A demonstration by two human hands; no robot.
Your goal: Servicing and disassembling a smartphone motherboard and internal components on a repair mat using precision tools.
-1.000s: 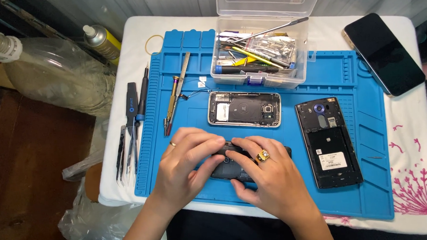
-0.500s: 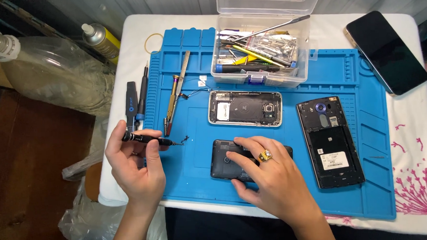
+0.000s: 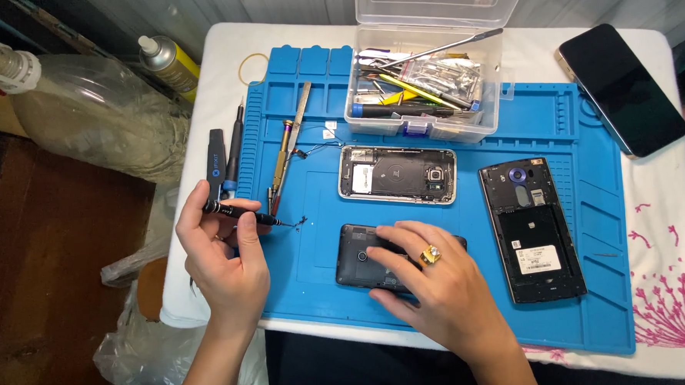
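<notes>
L hand point(image 3: 222, 255) w/ screwdriver point(image 3: 239, 212) now leftward.

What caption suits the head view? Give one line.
Left hand holds a small screwdriver while right hand rests on a dark phone on a blue mat.

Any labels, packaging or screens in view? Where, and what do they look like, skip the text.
Smartphone: top right on white cloth, face up, dark blank screen.
White sticker: inside the opened black phone, right of mat, rectangular.
Spray can: top left, yellow label, white nozzle.
Clear plastic box: top centre, lid open, holding tools.
</notes>
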